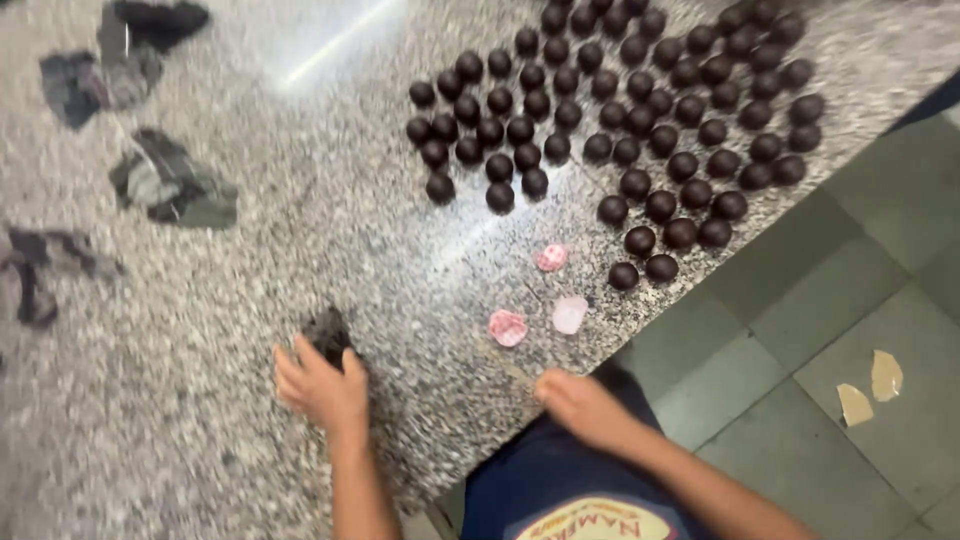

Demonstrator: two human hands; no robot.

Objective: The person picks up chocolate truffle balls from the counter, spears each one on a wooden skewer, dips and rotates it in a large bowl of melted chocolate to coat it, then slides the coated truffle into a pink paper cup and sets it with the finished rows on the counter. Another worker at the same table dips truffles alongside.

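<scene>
Left hand (322, 388) grasped dark lump (328, 334) on granite counter (250, 260); right hand (580, 405) at near edge, fingers blurred, grip unclear; dark balls (620, 110) ranked far right.

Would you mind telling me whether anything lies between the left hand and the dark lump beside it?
Nothing visible does: the left hand already touches the dark lump on the granite counter.

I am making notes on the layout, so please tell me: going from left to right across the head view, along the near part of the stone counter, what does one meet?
Left hand on a dark lump → pink wrapper piece → paler pink piece → right hand → two tan scraps on the tiled floor.
</scene>
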